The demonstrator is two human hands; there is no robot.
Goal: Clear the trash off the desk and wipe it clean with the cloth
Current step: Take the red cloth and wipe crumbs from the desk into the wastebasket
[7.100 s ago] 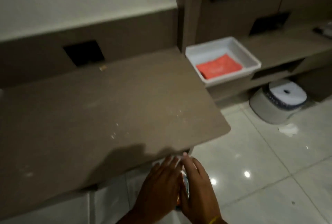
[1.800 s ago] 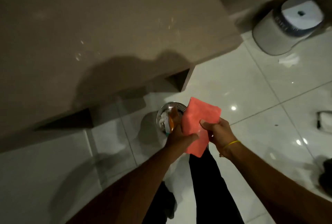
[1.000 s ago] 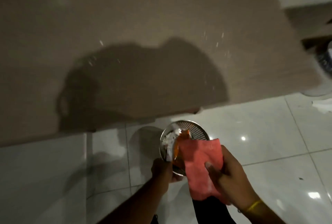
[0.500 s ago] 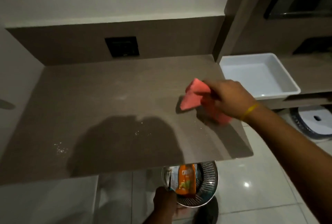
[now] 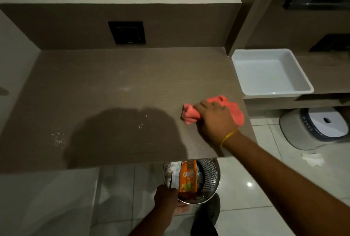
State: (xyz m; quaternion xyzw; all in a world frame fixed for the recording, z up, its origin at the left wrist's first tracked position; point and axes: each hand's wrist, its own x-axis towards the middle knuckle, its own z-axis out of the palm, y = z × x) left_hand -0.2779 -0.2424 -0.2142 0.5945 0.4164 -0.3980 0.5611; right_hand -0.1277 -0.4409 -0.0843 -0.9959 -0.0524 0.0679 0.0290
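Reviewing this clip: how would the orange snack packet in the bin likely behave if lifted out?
The orange snack packet looks like thin, crinkled foil, so probably floppy and light. It stands loosely in the mesh bin that the left hand holds, so it would likely lift out freely; its glossy surface may be slippery.

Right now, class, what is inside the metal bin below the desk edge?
The metal bin holds an orange snack packet and white crumpled trash. Anything underneath them is covered.

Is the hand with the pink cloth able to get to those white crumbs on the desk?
Probably yes. The right hand presses the cloth on the desk, and nothing lies between it and the crumbs just to its left.
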